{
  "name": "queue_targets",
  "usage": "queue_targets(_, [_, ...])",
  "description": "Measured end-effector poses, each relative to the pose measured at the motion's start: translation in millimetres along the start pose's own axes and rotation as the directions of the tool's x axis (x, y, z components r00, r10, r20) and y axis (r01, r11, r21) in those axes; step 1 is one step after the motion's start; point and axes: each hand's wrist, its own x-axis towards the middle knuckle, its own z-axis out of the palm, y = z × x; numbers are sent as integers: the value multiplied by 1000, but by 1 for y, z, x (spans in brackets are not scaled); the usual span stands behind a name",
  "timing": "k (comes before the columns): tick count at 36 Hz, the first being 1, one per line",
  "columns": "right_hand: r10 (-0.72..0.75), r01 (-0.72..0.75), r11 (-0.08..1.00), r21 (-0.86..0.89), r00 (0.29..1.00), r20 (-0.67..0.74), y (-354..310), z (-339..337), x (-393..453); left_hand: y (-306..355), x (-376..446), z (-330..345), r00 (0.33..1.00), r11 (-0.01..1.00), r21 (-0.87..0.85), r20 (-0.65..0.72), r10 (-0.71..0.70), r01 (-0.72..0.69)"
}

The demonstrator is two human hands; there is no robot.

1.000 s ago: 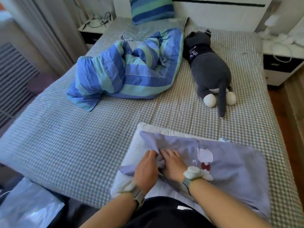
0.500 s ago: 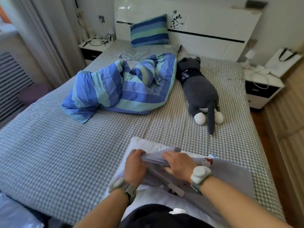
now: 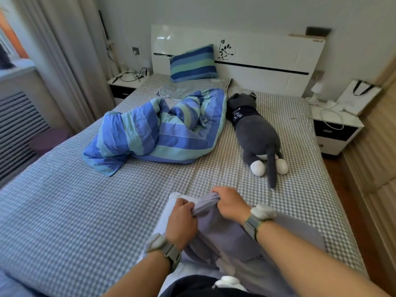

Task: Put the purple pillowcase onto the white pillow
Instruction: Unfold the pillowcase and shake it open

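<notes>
The purple pillowcase (image 3: 216, 234) lies bunched over the white pillow (image 3: 169, 207) at the near edge of the bed. My left hand (image 3: 182, 221) and my right hand (image 3: 229, 203) each grip a gathered fold of its far end, close together and lifted slightly off the pillow. Only the pillow's far left corner and left side show; the pillowcase and my arms hide the rest.
A checked sheet covers the bed (image 3: 85, 211). A crumpled blue striped duvet (image 3: 158, 129) lies mid-bed, a grey plush cat (image 3: 257, 133) to its right, a striped pillow (image 3: 192, 63) at the headboard. Nightstands (image 3: 336, 125) flank the bed.
Both hands have gathered the flat pillowcase into a bunch and pulled its far end toward the pillow's far corner. The view has tilted up toward the headboard.
</notes>
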Motion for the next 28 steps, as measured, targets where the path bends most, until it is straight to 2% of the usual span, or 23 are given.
queue_targets(2, [-10, 11, 1000, -27, 999, 37, -7, -1, 1, 0, 5, -6, 995, 968, -230, -1, -103, 100])
queue_targets(4, [-24, 27, 998, -54, 998, 51, -9, -3, 0, 1, 8, -11, 976, 893, -394, 81, -202, 217])
queue_targets(6, [-47, 52, 995, -81, 997, 62, -8, -5, -1, 0, 8, -14, 965, 844, -466, 126, -232, 264])
queue_targets(8, [-63, 70, 991, -114, 996, 65, -3, -8, -2, 3, 8, -20, 973, 881, -416, 148, -179, 225])
queue_targets(10, [-44, 50, 989, -137, 998, 45, 1, -12, -3, 8, 5, -24, 968, 935, -308, 229, -104, 174])
queue_targets(13, [-22, 25, 988, -150, 1000, 20, 1, -13, -3, 16, 0, -20, 943, 998, -20, 328, -57, 67])
queue_targets(15, [-23, 25, 987, -157, 1000, 17, -1, -12, -3, 17, -1, -17, 957, 989, 139, 277, -88, 51])
queue_targets(18, [-36, 52, 976, -213, 996, 80, -5, -13, -4, 14, 3, -20, 974, 983, 152, 186, -132, 105])
queue_targets(21, [-24, 78, 955, -287, 982, 189, -6, -11, -7, 10, 10, -25, 994, 982, 167, 52, -95, 86])
queue_targets(23, [-3, 64, 956, -287, 978, 206, -7, -8, -10, 12, 14, -28, 999, 998, 52, 16, -29, 28])
queue_targets(24, [6, 49, 960, -276, 981, 196, -7, -8, -11, 16, 15, -31, 999, 998, -50, 6, -42, 42])
queue_targets(26, [8, 24, 968, -251, 992, 127, -10, -9, -10, 24, 15, -37, 988, 942, -301, 41, -147, 152])
queue_targets(28, [-3, 16, 969, -246, 999, 50, -14, -11, -9, 29, 14, -39, 952, 814, -494, 173, -252, 305])
